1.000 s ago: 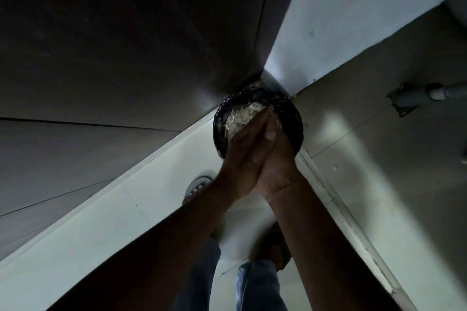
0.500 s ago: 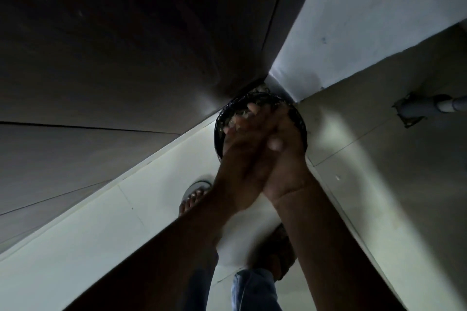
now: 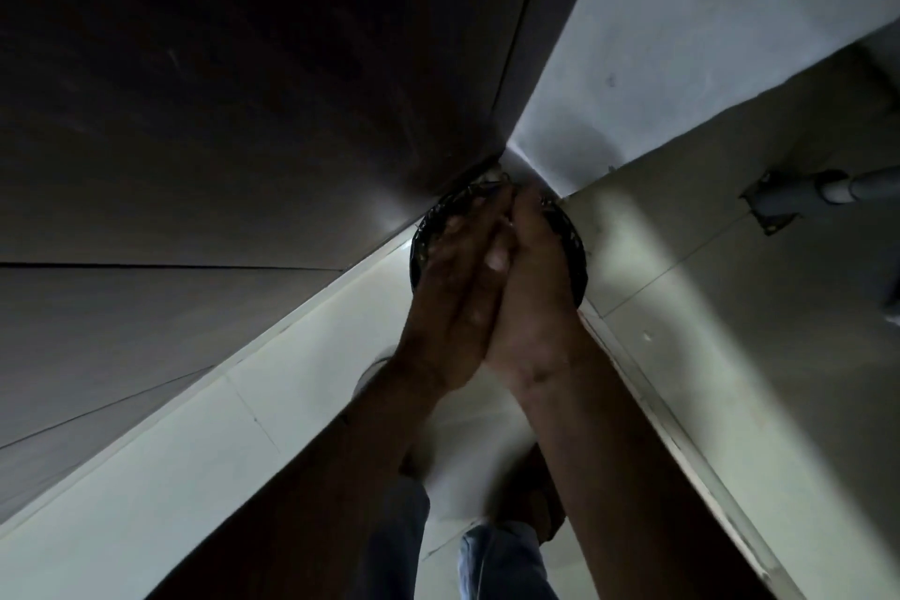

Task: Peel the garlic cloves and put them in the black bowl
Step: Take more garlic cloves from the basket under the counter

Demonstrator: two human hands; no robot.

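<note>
Left hand (image 3: 453,307) and right hand (image 3: 533,302) pressed palm to palm, fingers (image 3: 470,229) straight (gap between palms hidden); black bowl (image 3: 578,258) lay beneath the fingers.

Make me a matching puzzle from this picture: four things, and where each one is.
Things:
1 black bowl
2 grey pipe
3 left hand
4 blue trouser leg

Places:
A palm flat against the right hand
B far right
C bottom edge
D in the corner, half hidden behind both hands

Pairs: 1-D, 2-B, 3-A, 4-C
</note>
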